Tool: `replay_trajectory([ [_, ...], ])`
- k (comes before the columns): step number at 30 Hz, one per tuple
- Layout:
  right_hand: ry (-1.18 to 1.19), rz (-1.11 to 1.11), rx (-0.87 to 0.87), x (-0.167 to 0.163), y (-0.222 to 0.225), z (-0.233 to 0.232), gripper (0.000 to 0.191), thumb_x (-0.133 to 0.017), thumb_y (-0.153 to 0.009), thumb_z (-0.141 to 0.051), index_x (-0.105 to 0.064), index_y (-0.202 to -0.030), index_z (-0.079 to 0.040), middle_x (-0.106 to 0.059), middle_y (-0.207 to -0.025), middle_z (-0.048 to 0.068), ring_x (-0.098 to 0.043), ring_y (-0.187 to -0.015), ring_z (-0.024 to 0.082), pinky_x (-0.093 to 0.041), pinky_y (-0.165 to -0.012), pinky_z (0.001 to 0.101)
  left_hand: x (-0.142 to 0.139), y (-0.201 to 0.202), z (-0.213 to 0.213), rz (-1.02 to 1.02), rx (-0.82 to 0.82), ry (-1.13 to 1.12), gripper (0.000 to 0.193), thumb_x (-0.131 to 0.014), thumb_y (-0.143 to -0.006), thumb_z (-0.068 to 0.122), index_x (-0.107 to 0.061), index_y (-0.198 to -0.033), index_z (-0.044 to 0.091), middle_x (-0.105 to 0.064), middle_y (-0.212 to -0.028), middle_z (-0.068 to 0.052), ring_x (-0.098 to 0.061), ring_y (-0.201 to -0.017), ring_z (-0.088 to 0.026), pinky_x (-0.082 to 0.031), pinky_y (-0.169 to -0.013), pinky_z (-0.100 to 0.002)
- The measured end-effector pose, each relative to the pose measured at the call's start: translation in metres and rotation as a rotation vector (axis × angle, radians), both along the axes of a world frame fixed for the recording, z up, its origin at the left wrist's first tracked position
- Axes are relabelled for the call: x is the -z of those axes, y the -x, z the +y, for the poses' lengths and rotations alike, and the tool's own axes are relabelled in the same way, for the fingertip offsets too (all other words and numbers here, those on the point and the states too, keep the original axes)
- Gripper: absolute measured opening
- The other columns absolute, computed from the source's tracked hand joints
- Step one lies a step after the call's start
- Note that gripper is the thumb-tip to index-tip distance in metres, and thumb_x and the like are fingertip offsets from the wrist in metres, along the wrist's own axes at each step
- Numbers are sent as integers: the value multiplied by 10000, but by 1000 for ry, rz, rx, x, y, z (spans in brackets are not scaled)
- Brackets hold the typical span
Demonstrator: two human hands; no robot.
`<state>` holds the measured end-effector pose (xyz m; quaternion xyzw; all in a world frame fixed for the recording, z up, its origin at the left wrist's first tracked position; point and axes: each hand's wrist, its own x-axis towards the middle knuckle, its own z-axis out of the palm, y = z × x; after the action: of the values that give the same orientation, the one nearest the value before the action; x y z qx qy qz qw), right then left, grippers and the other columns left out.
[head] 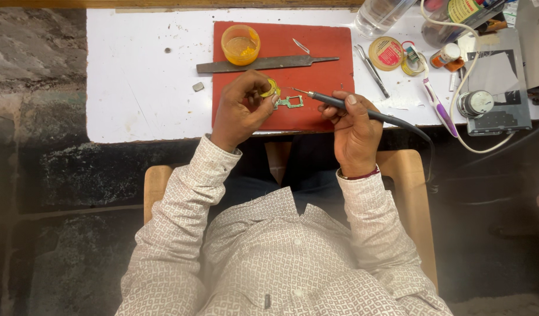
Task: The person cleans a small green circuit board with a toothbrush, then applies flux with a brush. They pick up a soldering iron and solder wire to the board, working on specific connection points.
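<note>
A person works over a red mat [316, 52] with a soldering iron [339, 105].
The right hand [356, 130] grips the iron; the left hand [241, 108] pinches a small yellow tin [270, 89] beside a green circuit board [290, 102] at the mat's near edge.

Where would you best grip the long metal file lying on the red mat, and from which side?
Grip the file at its narrow tang, which points right, coming from above on that side. The broad blade runs left, under the yellow cup; the tang end lies bare on the red mat, away from both hands.
</note>
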<state>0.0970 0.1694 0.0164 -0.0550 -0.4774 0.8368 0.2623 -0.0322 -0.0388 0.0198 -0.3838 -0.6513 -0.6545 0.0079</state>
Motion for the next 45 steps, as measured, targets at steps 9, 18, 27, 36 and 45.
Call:
replay_trajectory([
  [9,18,21,-22,6,2,1,235,-655,-1029,-158,-697,-1109,58,-725,-887,158,-720,-886,292,-594,-916,415,1,1,0,-23,24,-10,169,-759,-956,46,-592,-975,62,-597,-931,22,-457,-729,-48,-391,-627,-222],
  [18,28,26,-36,5,2,2,239,-663,-1025,-168,-704,-1108,52,-726,-877,153,-721,-882,290,-596,-915,410,0,0,1,10,11,-4,169,-761,-944,35,-595,-971,55,-609,-937,20,-450,-726,-56,-392,-633,-225],
  [27,9,22,-33,3,1,2,243,-664,-1023,-175,-711,-1103,49,-727,-864,148,-729,-874,287,-604,-902,402,1,0,1,2,9,0,154,-755,-941,33,-605,-961,60,-613,-914,19,-443,-697,-52,-381,-602,-224],
  [36,29,22,-35,3,1,2,244,-665,-1020,-170,-708,-1100,56,-726,-858,152,-727,-861,289,-603,-896,405,1,1,1,14,6,6,156,-757,-942,35,-605,-969,60,-621,-932,15,-451,-708,-54,-389,-611,-223],
  [45,59,14,-53,3,0,5,256,-654,-1032,-184,-703,-1110,56,-727,-860,148,-727,-864,285,-601,-900,400,1,0,1,-8,-16,-4,166,-758,-954,34,-597,-982,57,-623,-921,15,-477,-723,-46,-407,-618,-220],
])
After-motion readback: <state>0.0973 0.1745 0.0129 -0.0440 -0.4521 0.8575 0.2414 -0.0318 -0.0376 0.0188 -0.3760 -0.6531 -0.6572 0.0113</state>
